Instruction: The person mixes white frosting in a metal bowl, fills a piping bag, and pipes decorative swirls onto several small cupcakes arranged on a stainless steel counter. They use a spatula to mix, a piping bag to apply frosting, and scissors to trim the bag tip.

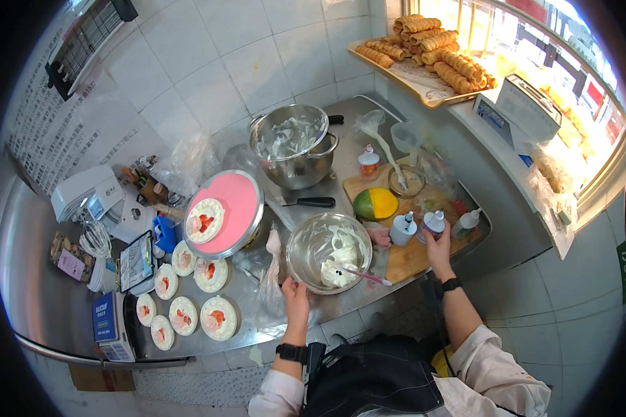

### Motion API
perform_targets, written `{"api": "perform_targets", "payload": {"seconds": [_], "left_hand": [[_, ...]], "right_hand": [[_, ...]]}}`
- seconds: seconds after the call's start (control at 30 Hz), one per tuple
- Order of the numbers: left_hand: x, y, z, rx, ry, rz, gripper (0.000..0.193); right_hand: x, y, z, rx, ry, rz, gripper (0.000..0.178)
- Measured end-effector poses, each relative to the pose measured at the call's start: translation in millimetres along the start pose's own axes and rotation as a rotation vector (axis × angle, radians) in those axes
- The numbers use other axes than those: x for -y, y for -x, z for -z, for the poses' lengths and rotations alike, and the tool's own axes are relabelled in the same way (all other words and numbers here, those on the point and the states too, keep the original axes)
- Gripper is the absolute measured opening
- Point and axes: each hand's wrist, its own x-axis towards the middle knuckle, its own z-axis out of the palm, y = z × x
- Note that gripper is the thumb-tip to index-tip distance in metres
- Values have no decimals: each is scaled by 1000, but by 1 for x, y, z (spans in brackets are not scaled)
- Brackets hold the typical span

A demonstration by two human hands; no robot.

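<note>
A round steel mixing bowl [329,251] sits upright at the front of the metal counter, holding dollops of white cream with a pink-handled spatula [355,273] resting inside, its handle pointing right over the rim. A small white squeeze bottle [433,224] with a blue collar stands upright on the wooden board, just beside a matching bottle.

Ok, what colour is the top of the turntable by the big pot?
Pink, with a metal rim; the turntable shows in the head view.

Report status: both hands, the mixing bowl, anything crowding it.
Left hand on the steel bowl rim. Right hand gripping a small squeeze bottle. Bowl holds cream and spatula; piping bag lies alongside.
</note>
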Motion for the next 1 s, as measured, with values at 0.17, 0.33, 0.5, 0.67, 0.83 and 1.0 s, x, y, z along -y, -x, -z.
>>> {"api": "perform_targets", "payload": {"seconds": [0.17,0.33,0.5,0.67,0.83,1.0], "left_hand": [[1,-14,5,10,-21,74,17],[-10,13,2,153,45,23,12],[-12,36,8,122,90,-1,15],[-9,47,13,127,-155,-203,12],[-12,54,0,137,-103,-233,11],[-16,48,4,120,-97,-208,10]], "right_hand": [[57,47,-7,-165,358,331,47],[91,109,-36,662,866,394,29],[97,99,-65,978,1021,547,17],[92,93,-55,906,974,325,11],[85,116,-79,916,546,-31,14],[103,126,-92,1003,1133,200,32]]}}
